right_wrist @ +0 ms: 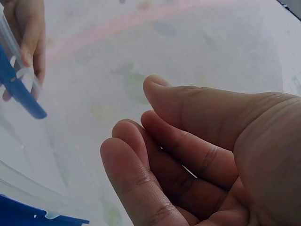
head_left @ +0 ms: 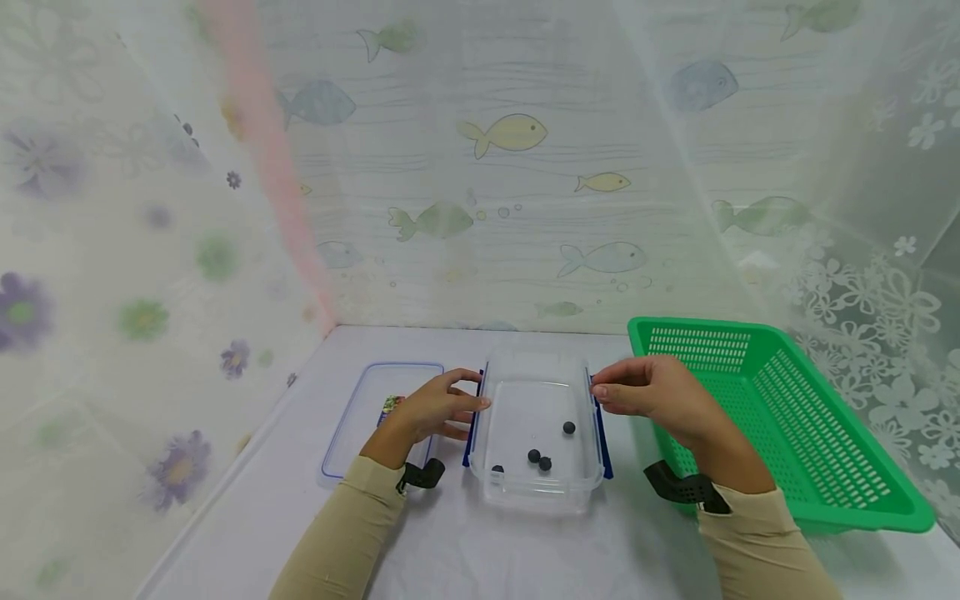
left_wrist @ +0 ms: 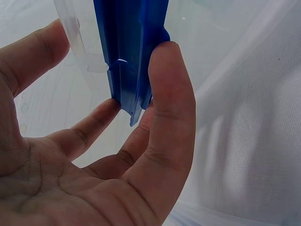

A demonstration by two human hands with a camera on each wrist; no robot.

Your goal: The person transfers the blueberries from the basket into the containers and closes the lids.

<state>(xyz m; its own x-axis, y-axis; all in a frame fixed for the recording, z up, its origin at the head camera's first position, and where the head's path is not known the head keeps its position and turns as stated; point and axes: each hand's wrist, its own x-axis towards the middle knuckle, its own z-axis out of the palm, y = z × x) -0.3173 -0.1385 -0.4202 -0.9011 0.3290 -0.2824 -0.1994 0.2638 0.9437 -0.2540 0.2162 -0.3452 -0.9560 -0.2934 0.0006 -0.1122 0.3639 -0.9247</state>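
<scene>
Left hand (head_left: 435, 408) is gripping a clear, blue-latched rectangular plastic box (head_left: 517, 417) holding four small dark balls (head_left: 569, 427); right hand (head_left: 663, 400) is hovering beside it, fingers loosely curled

Clear lidless box (head_left: 525, 408), blue side latches (head_left: 604, 446), open side up mid-table (head_left: 465, 558), four dark balls (head_left: 569, 427) inside.

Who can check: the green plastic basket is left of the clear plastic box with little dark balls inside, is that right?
The side is wrong: the head view shows the green plastic basket to the right of the clear rectangular plastic box. The round dark balls are inside the box.
</scene>
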